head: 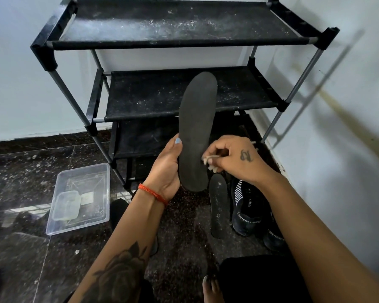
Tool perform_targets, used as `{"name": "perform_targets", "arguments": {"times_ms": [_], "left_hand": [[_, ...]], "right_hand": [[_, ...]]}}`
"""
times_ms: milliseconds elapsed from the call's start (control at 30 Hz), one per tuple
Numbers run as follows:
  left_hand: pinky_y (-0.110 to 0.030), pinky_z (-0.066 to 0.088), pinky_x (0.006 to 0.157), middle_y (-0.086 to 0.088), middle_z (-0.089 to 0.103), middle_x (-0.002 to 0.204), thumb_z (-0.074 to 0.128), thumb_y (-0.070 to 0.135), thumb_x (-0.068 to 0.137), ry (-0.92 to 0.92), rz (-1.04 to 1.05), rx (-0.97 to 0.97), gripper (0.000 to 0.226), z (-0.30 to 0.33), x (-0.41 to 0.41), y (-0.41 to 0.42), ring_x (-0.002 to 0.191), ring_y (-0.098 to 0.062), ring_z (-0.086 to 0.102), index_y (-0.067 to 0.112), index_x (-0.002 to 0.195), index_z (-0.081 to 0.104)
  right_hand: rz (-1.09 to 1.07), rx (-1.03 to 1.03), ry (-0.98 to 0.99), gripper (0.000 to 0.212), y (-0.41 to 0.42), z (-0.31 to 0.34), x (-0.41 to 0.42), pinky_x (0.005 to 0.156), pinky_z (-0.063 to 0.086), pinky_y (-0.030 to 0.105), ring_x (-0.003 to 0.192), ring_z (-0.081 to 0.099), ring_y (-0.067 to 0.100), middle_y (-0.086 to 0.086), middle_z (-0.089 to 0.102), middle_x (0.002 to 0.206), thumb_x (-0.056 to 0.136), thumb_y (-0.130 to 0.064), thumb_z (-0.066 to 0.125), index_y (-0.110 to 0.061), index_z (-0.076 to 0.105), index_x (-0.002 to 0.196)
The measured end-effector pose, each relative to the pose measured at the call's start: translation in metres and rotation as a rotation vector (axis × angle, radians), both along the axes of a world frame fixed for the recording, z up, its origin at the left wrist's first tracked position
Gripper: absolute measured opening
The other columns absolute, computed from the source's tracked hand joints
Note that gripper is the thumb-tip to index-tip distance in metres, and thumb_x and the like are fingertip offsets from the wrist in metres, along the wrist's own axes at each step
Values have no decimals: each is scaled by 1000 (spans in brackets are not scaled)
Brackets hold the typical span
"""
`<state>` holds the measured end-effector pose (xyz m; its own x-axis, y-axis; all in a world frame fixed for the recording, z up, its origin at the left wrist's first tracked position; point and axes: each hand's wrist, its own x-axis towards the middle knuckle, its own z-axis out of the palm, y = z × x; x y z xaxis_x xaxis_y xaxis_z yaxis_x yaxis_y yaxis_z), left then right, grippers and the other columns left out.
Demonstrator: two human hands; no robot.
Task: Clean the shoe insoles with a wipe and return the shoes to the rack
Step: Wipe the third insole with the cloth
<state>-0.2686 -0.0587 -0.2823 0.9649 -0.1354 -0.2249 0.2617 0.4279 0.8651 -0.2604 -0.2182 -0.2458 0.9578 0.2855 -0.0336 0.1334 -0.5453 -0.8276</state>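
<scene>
Insole (196, 132) upright before the rack (179, 40), its heel gripped in my left hand (165, 171); right hand (234, 159) pinches the wipe (208, 161) against it; hard rubbing could bend it loose

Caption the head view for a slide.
Left hand holds an insole upright; right hand rubs it with a wipe.
</scene>
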Motion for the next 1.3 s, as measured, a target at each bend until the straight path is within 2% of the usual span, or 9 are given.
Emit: {"name": "perform_targets", "arguments": {"times_ms": [100,233,400,567,700,933,1033,1133,1300], "left_hand": [[-22,56,74,-2,68,112,28,23,105,8,14,17,35,0,0,-1,93,-9,69,15,133,48],[-21,56,76,-4,65,120,28,23,105,19,35,44,38,0,0,-1,96,-9,67,12,136,47],[-32,52,94,-7,63,125,29,23,105,28,30,53,37,3,-2,-1,107,-17,63,14,136,47],[-28,56,83,-8,65,120,28,22,105,16,18,37,37,2,-1,-1,102,-15,67,13,135,47],[-24,56,74,-5,66,114,27,21,105,14,19,35,35,0,-1,-1,94,-12,68,13,133,48],[-34,54,90,-11,63,123,29,22,105,37,67,48,36,0,1,1,108,-22,63,14,135,47],[-32,55,87,-9,63,122,30,24,105,28,88,84,34,1,1,-1,106,-20,64,15,131,50],[-23,56,74,-5,66,115,30,23,105,24,98,62,30,1,2,-1,95,-12,67,17,125,52],[-25,55,81,-9,62,125,28,22,105,36,115,45,36,0,1,-1,105,-15,65,14,134,47]], "right_hand": [[105,-31,219,17,-7,7,-5,58,57,26,64,68,18,4,70,71,79,8,63,-7,72,78],[-134,297,218,24,-12,12,1,48,52,24,60,63,14,-2,64,65,81,11,56,-9,68,86],[-206,520,173,25,-4,7,2,63,54,20,73,65,13,7,61,79,85,9,55,-10,70,89],[-223,273,75,17,4,-1,1,76,56,28,75,68,19,8,69,86,69,-11,80,-23,71,77],[-155,147,13,21,7,0,-1,70,54,19,69,65,7,-3,68,77,70,0,77,-19,72,76],[141,11,332,19,-5,7,-8,65,56,23,70,69,11,-4,72,72,71,4,75,-13,75,77],[152,68,399,16,-13,11,-8,63,57,24,68,67,9,-1,70,71,72,2,74,-13,73,78],[-56,221,250,15,-14,9,-3,65,58,25,71,67,11,6,70,77,73,-2,75,-15,71,80],[-55,135,122,19,1,-1,-3,59,57,23,63,63,12,11,66,75,70,4,76,-9,69,81]]}}
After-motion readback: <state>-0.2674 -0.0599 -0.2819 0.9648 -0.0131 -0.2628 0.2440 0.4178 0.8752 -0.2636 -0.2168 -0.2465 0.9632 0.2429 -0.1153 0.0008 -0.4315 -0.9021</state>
